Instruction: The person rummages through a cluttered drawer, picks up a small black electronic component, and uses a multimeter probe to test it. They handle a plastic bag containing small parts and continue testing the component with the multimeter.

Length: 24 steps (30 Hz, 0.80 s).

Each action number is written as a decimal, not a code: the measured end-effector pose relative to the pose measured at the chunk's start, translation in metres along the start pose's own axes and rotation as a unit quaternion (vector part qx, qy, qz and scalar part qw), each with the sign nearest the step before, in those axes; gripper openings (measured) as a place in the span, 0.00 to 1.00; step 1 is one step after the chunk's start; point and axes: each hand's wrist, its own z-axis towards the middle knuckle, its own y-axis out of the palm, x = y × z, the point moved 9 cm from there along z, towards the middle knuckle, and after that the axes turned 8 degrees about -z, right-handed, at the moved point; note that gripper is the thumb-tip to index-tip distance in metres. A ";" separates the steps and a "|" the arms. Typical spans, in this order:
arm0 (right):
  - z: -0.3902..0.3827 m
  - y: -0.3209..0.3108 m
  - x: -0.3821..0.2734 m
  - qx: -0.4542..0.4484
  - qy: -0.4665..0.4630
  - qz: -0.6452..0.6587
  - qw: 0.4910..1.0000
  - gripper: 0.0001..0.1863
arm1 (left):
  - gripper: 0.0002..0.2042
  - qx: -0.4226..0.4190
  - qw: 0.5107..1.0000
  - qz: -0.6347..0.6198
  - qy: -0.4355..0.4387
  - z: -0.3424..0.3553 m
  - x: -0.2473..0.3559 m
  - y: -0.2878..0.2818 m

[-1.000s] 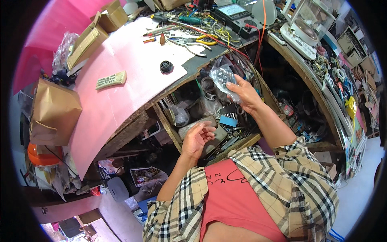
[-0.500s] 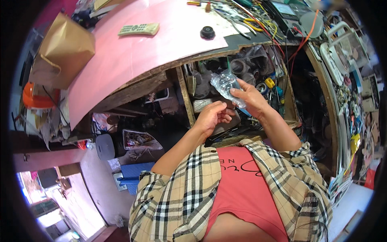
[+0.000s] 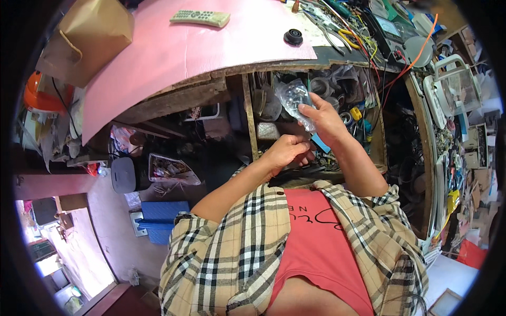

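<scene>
head view: right hand (image 3: 324, 118) grips clear plastic bag (image 3: 295, 97); left hand (image 3: 287, 151) just below.

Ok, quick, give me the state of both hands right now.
Left hand: fingers curled shut just below the bag; whether it holds anything cannot be told.
Right hand: closed on a clear plastic bag of small parts.

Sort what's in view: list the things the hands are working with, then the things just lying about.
In hand:
- clear plastic bag, held up by the right hand
- left hand, just below the bag

Lying about:
- remote control
- black round knob
- brown paper bag
- pink tabletop
</scene>
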 end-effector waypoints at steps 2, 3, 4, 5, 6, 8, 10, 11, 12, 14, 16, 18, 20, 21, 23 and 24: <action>0.001 -0.002 0.003 0.006 -0.008 0.000 1.000 0.20 | 0.12 0.001 1.000 0.012 -0.007 0.001 -0.003 -0.001; 0.000 -0.003 0.003 0.011 -0.012 -0.004 1.000 0.20 | 0.12 0.003 1.000 0.016 -0.009 0.002 -0.005 -0.001; 0.000 -0.003 0.002 0.016 -0.017 -0.005 1.000 0.19 | 0.12 0.006 1.000 0.022 -0.013 0.002 -0.006 -0.002; 0.001 0.000 0.002 0.014 -0.016 0.002 1.000 0.19 | 0.12 0.011 0.999 0.028 -0.018 0.002 -0.006 -0.003; 0.003 0.004 0.001 0.012 -0.015 0.009 1.000 0.18 | 0.12 0.016 0.999 0.034 -0.023 0.001 -0.006 -0.002; 0.008 0.010 -0.002 0.009 -0.010 0.009 1.000 0.17 | 0.11 0.024 0.998 0.039 -0.031 0.000 -0.004 -0.001; 0.024 0.017 -0.004 -0.001 0.000 -0.006 1.000 0.15 | 0.11 0.037 0.998 0.035 -0.035 -0.001 -0.002 -0.001; 0.034 0.023 -0.006 -0.009 0.011 0.007 1.000 0.15 | 0.11 0.038 0.998 0.042 -0.034 -0.001 -0.001 -0.001; 0.044 0.030 -0.007 -0.017 0.023 0.020 0.999 0.14 | 0.11 0.038 0.997 0.050 -0.033 -0.001 0.000 -0.002; 0.065 0.041 -0.010 -0.019 0.041 0.056 0.997 0.13 | 0.12 0.043 0.997 0.059 -0.034 -0.001 0.000 -0.003; 0.084 0.051 -0.008 -0.012 0.056 0.103 0.993 0.12 | 0.12 0.054 0.996 0.062 -0.040 0.000 -0.002 -0.006; 0.102 0.056 -0.006 -0.018 0.027 0.149 0.988 0.12 | 0.11 0.055 0.996 0.062 -0.037 0.001 -0.002 -0.005; 0.106 0.060 -0.010 -0.033 0.005 0.163 0.986 0.12 | 0.11 0.057 0.996 0.059 -0.035 0.003 -0.003 -0.005; 0.106 0.061 -0.012 -0.042 -0.004 0.155 0.987 0.13 | 0.11 0.055 0.996 0.058 -0.036 0.004 -0.004 -0.005; 0.104 0.064 -0.014 -0.051 0.000 0.141 0.989 0.14 | 0.11 0.056 0.996 0.061 -0.037 0.003 -0.004 -0.006; 0.100 0.062 -0.013 -0.050 0.011 0.135 0.989 0.15 | 0.11 0.056 0.996 0.066 -0.038 0.001 -0.002 -0.005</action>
